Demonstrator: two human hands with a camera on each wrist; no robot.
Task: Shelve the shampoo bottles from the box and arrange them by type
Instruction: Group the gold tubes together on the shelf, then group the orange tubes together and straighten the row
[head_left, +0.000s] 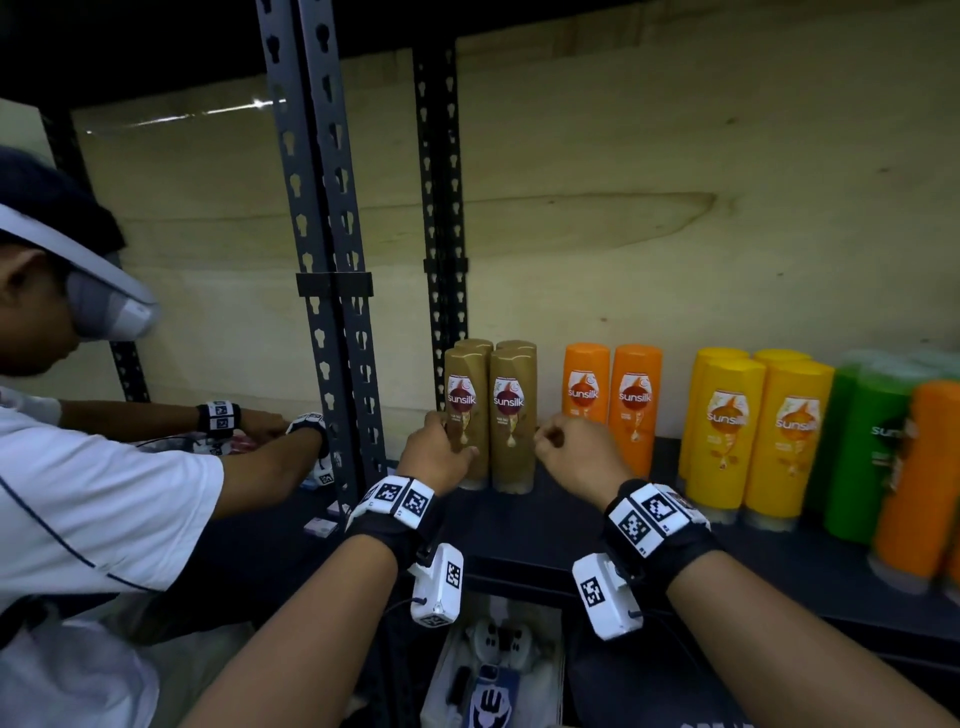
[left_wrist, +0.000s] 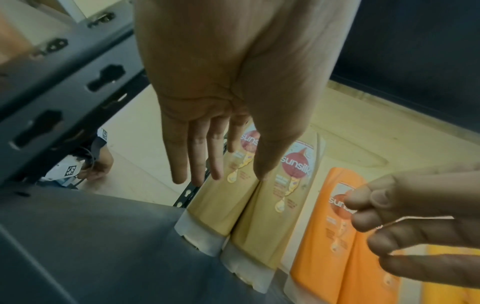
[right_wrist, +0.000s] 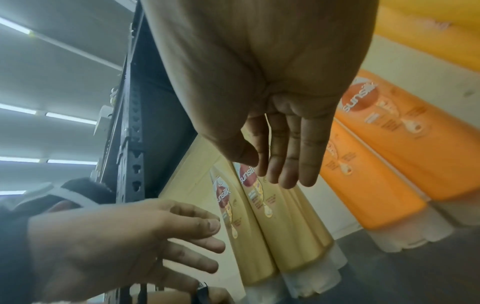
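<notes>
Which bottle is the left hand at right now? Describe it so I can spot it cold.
On the dark shelf, just right of the perforated black upright, stands a block of gold-brown Sunsilk bottles. The left hand is at the front-left gold-brown bottle. Its neighbours to the right are orange bottles, then yellow.

A stockroom: slotted steel shelving (head_left: 322, 218) carrying shampoo bottles (head_left: 727, 436).

A second person (head_left: 78, 467) in white reaches past the grey upright (head_left: 332, 249).
</notes>
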